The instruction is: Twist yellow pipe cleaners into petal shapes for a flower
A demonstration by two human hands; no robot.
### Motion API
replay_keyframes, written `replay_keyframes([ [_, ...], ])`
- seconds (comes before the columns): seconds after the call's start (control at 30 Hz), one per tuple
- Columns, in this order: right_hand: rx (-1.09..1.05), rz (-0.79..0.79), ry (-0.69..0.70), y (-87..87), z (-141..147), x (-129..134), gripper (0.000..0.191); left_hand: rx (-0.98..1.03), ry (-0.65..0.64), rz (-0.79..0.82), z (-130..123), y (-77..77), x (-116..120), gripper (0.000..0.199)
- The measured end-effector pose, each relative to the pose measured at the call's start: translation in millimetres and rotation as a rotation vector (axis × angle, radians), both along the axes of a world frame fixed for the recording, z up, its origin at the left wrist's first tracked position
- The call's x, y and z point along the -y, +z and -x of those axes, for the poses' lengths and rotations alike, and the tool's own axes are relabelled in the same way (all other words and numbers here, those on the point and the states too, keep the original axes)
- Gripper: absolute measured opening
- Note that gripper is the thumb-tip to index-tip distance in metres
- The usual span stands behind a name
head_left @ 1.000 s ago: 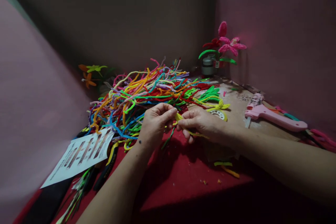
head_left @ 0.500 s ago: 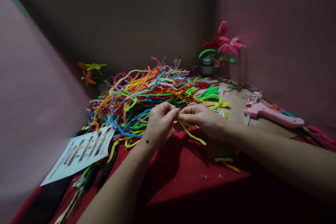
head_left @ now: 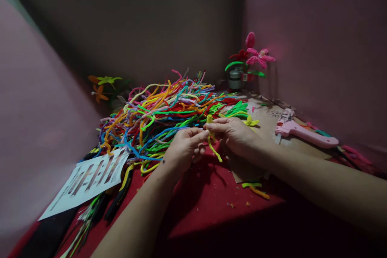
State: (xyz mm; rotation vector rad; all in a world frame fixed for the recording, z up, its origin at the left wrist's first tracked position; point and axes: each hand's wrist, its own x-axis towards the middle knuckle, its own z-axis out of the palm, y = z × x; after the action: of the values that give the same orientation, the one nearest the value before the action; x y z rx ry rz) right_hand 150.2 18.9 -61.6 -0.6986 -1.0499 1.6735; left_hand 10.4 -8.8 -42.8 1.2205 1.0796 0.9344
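Heap of coloured strands [head_left: 160,107], left hand [head_left: 186,145], yellow strip [head_left: 209,119], right hand [head_left: 240,135].
Should the hands drift left, the strip's dangling tail [head_left: 215,152] might snag that heap; both pinch its upper part above the red cloth [head_left: 219,197], and if one slackens, I'd guess the top could spring loose.

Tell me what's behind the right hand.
Beyond the right hand, a yellow petal-like piece and part of the tan board show; whatever the hand covers is hidden.
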Motion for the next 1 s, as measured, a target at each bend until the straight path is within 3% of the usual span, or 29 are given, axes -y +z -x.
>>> replay_keyframes([
  [0.1,-0.044,0.053,0.016,-0.3,0.3,-0.1,0.020,0.145,-0.074,0.085,-4.6,-9.4,-1.3,0.022],
  [0.2,-0.052,0.060,0.018,-2.9,0.9,-0.2,0.022,0.141,-0.052,0.069,-8.8,-13.9,-1.7,0.020],
  [0.37,-0.057,0.070,0.010,-8.9,1.6,-4.3,0.022,-0.244,0.098,-0.138,-16.3,-4.6,4.5,0.020],
  [0.5,-0.067,0.109,-0.030,-9.5,0.2,-10.5,0.020,-0.421,0.002,-0.175,-16.3,1.0,7.9,0.016],
  [0.57,-0.108,0.157,-0.055,-7.6,-1.2,-13.3,0.019,-0.471,0.045,-0.357,-12.7,-2.4,6.4,0.017],
  [0.63,-0.147,0.200,-0.077,-5.0,-2.5,-14.9,0.019,-0.584,0.127,-0.670,-8.8,-9.0,3.9,0.022],
  [0.77,-0.155,0.267,-0.105,-1.4,-2.9,-15.7,0.023,-0.921,0.085,-1.145,-6.1,-20.9,2.0,0.022],
  [0.87,-0.144,0.315,-0.074,-1.6,-1.2,-15.3,0.021,-0.972,0.056,-1.335,-6.7,-22.4,5.1,0.023],
  [1.0,-0.120,0.372,-0.022,-0.8,0.9,-12.7,0.014,-0.892,-0.067,-1.460,-3.6,-20.5,10.5,0.029],
])
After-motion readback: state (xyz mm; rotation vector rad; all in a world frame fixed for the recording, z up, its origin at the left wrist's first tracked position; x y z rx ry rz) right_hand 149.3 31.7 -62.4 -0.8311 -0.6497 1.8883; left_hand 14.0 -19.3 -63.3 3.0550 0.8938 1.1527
